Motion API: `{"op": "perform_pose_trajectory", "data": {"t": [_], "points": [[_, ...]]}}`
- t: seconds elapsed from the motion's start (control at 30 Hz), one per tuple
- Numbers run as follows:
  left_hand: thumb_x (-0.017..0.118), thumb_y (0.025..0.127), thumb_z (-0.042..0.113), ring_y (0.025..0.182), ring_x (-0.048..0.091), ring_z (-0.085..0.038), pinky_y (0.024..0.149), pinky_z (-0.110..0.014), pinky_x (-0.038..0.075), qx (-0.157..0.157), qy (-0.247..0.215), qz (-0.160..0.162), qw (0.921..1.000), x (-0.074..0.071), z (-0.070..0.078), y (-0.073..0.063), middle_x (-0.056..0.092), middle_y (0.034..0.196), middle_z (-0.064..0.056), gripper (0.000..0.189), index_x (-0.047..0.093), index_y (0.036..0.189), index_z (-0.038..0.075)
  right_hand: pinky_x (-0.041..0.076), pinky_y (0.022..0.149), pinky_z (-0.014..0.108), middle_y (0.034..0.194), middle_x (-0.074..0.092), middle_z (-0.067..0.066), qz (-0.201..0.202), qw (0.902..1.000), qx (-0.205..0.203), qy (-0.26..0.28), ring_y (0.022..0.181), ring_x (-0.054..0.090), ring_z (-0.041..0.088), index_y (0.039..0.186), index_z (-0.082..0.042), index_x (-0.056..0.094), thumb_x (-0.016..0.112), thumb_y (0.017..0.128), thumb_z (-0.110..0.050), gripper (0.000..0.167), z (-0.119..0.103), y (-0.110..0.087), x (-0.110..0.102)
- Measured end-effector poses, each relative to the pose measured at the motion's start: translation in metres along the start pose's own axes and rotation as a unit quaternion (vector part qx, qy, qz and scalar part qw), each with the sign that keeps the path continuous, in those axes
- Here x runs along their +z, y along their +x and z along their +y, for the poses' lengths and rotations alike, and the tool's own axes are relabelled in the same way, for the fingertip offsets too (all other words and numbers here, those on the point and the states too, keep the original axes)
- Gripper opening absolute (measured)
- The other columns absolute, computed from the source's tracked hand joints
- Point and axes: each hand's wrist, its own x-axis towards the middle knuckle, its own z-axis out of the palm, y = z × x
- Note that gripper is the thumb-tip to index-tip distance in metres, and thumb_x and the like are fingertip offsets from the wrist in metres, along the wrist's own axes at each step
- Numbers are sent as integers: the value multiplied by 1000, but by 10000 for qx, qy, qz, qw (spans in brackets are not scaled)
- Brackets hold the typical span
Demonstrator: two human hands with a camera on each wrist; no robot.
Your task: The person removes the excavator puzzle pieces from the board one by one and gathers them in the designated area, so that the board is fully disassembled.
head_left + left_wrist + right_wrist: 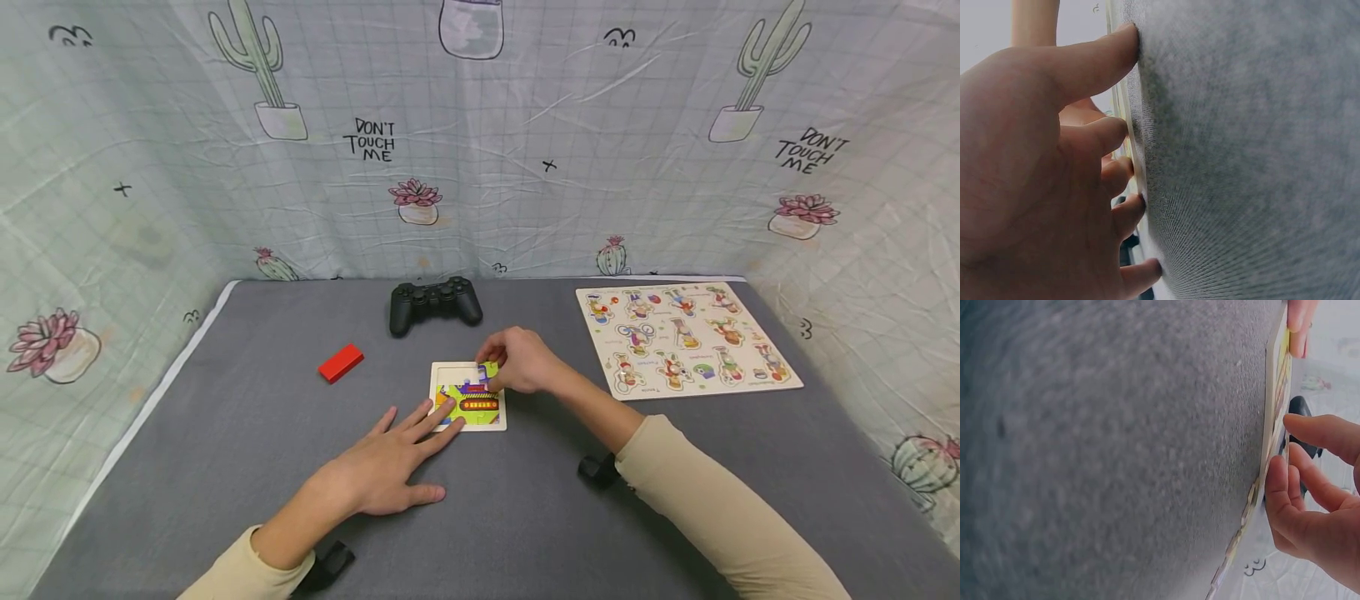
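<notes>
A small square jigsaw puzzle in a cream frame (438,367) lies mid-table. Its joined pieces show a tracked vehicle on green (478,406); a strip of bare tray shows along its upper left. My right hand (521,362) pinches a green and purple puzzle piece (483,372) at the upper right corner; its fingers partly cover the piece. With fingers spread, my left hand (386,467) rests its fingertips on the puzzle's lower left, thumb out over the cloth. Both hands appear in the right wrist view, the right hand (1316,519) by the frame's edge.
Behind the puzzle sits a black game controller (435,304). A red block (341,363) lies to the left. A large board with animal pictures (686,337) occupies the right rear. Patterned cloth (480,167) walls in the grey table (225,417) at back and sides.
</notes>
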Motion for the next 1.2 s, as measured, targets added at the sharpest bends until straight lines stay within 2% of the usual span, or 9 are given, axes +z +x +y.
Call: {"op": "perform_pose_trajectory", "data": {"t": [0.4, 0.57, 1.2], "points": [[66, 97, 58, 164, 8, -27, 126, -68, 11, -38, -1, -36, 10000, -2, 0, -1, 5, 177, 6, 87, 23, 167, 30, 54, 81, 30, 99, 75, 5, 121, 9997, -1, 222, 88, 63, 15, 107, -8, 79, 91, 75, -6, 34, 13, -5, -10], [66, 97, 57, 164, 8, -27, 126, -68, 11, -4, 21, -9, 10000, -1, 0, 0, 6, 177, 5, 86, 23, 168, 30, 54, 84, 33, 101, 75, 6, 140, 9988, 47, 469, 91, 64, 18, 108, -7, 78, 90, 75, -2, 36, 18, -11, -15], [67, 97, 55, 164, 9, -28, 126, -68, 10, 23, 1, 61, 10000, 1, 0, 0, 8, 177, 4, 86, 24, 167, 29, 55, 86, 36, 109, 73, 9, 294, 9936, 542, 951, 99, 65, 24, 111, -7, 78, 86, 76, 5, 38, 49, -29, -35]]}}
